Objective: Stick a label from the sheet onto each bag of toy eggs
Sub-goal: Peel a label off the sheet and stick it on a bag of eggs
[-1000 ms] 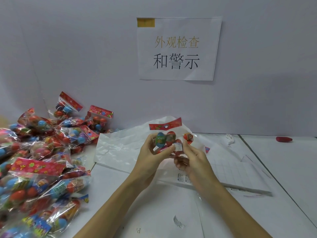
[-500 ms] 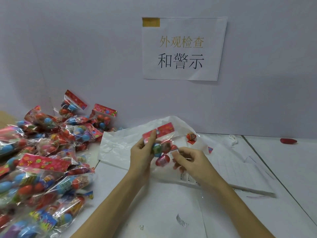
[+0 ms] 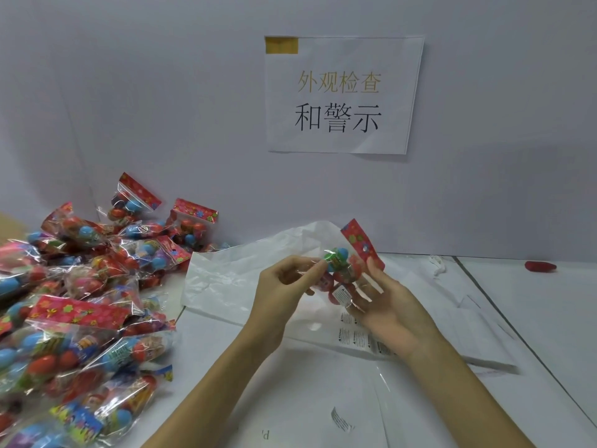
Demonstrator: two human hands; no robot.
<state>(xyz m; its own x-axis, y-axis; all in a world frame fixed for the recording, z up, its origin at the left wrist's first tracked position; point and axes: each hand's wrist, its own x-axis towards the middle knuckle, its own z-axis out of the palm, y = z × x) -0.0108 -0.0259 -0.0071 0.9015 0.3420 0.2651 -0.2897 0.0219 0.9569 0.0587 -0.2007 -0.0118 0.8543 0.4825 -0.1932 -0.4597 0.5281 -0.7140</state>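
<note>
A clear bag of toy eggs [image 3: 339, 263] with a red flowered header is held above the table, header tilted up to the right. My left hand [image 3: 284, 286] pinches the bag's left side between thumb and fingers. My right hand [image 3: 387, 305] holds it from below, fingers behind the header and thumb beside a small white label [image 3: 341, 294] stuck on the bag's lower part. The label sheet [image 3: 355, 339] lies on the table under my right hand, partly hidden by it. A pile of bagged eggs [image 3: 80, 302] fills the left side.
A crumpled white plastic bag [image 3: 232, 273] lies behind my hands by the wall. White paper sheets [image 3: 468, 318] spread to the right. A small red object [image 3: 540, 266] sits far right near the wall. A loose label [image 3: 340, 420] lies near the front edge.
The bag has been turned so its red header points up to the right. My right hand has opened under it, palm up; my left hand shifted to the bag's left side.
</note>
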